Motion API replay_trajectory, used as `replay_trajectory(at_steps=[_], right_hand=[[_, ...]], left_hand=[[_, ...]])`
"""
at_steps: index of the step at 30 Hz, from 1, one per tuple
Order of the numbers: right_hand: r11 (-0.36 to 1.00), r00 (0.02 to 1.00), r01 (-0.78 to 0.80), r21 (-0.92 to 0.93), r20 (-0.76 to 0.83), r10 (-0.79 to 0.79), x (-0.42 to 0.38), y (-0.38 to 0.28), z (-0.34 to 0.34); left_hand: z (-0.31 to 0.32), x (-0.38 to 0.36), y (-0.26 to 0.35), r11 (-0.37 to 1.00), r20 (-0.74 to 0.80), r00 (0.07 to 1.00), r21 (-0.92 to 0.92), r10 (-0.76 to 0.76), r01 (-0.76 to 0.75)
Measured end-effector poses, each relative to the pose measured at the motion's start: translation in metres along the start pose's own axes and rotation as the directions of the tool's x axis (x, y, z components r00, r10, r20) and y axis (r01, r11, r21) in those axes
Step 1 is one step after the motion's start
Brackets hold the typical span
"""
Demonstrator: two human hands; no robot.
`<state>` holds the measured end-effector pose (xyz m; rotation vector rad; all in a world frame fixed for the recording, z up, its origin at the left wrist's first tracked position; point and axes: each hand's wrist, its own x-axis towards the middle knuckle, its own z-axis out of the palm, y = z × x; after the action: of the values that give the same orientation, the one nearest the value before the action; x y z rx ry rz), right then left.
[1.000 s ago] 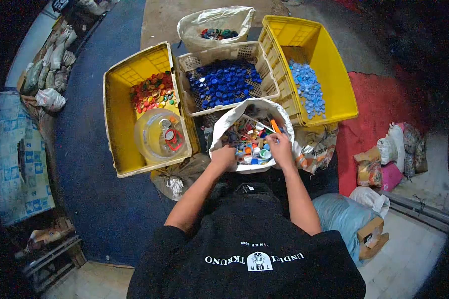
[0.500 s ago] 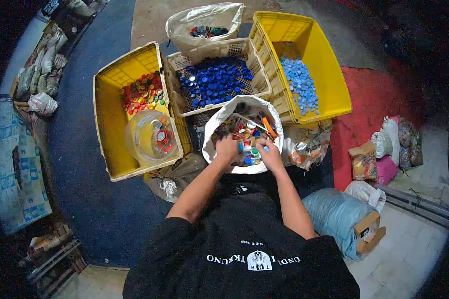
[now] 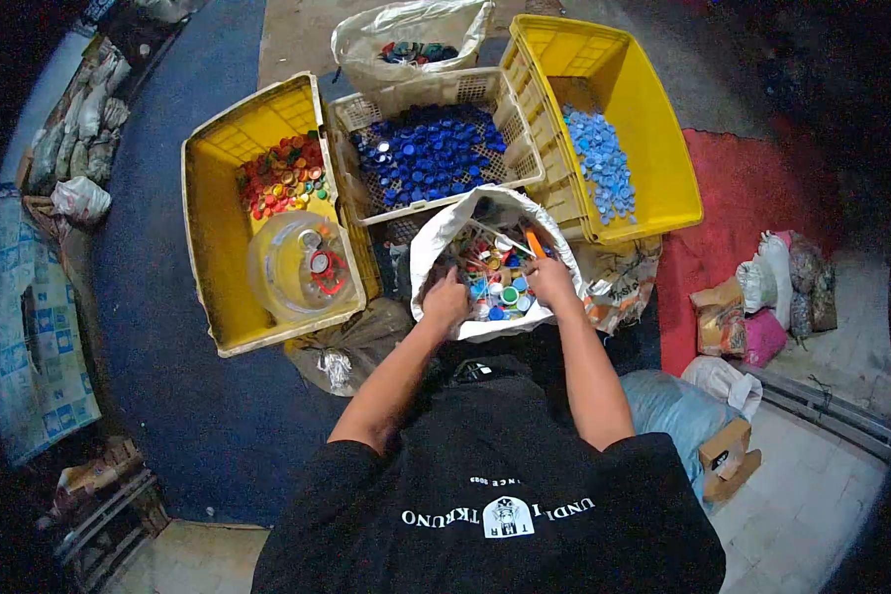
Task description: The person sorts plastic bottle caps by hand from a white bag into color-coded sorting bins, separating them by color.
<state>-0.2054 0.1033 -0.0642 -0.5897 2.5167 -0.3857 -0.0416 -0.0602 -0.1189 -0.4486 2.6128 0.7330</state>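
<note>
White sack [image 3: 430,243] of mixed caps [image 3: 509,296], mouth open, placed before the black shirt [image 3: 485,445].
Sack bordered by a yellow bin [image 3: 211,262] at left, a perforated crate [image 3: 406,212] beyond, a yellow tub [image 3: 660,178] at right; free room is left above the mouth. Caps heaped loosely, in white, green, blue and red. Orange piece [image 3: 535,244] set beside the right hand [image 3: 554,283]; left hand [image 3: 446,302] lowered among caps; whether anything is gripped by either cannot be told.

Cap-sorting workshop: crate [image 3: 518,131] of dark-blue caps [image 3: 428,153], yellow tubs [image 3: 653,148] flanking it, white sack [image 3: 428,249] of mixed caps [image 3: 510,294] in front.
</note>
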Motion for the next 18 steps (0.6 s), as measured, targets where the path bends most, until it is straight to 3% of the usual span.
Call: replay_trajectory(at_steps=[3, 5, 6, 9, 11, 14, 17, 18], right_hand=[[0.985, 0.994, 0.019, -0.170, 0.106, -0.001, -0.006, -0.003, 0.006], [0.957, 0.994, 0.051, -0.284, 0.111, -0.020, -0.001, 0.004, 0.024], [0.927, 0.985, -0.019, -0.374, 0.151, 0.081, 0.001, 0.001, 0.028], [0.903, 0.971, 0.101, -0.418, 0.239, 0.003, -0.003, 0.001, 0.026], [0.894, 0.966, 0.146, -0.424, 0.255, -0.036, -0.006, 0.000, 0.027], [0.908, 0.979, 0.197, -0.371, 0.117, -0.164, -0.009, 0.004, 0.038], [0.899, 0.977, 0.185, -0.396, 0.175, -0.124, -0.022, -0.013, 0.024], [0.923, 0.980, 0.186, -0.338, 0.129, -0.150, -0.025, -0.015, 0.022]], left_hand=[[-0.007, -0.006, 0.003, 1.000, 0.048, 0.998, 0.009, 0.029, -0.030], [0.032, 0.011, -0.019, 0.997, 0.059, 0.996, 0.045, 0.066, -0.069], [0.048, 0.015, -0.027, 0.990, 0.081, 0.991, 0.084, 0.103, -0.110], [-0.008, -0.013, 0.002, 0.998, 0.121, 0.992, 0.048, 0.023, -0.029], [-0.012, -0.014, 0.004, 0.997, 0.154, 0.988, 0.069, 0.011, -0.022], [-0.011, -0.016, 0.004, 0.988, 0.107, 0.993, 0.145, 0.045, -0.061], [0.015, -0.012, -0.011, 0.986, -0.030, 0.989, 0.086, 0.144, -0.141], [0.009, -0.013, -0.010, 0.979, -0.084, 0.979, 0.095, 0.188, -0.180]])
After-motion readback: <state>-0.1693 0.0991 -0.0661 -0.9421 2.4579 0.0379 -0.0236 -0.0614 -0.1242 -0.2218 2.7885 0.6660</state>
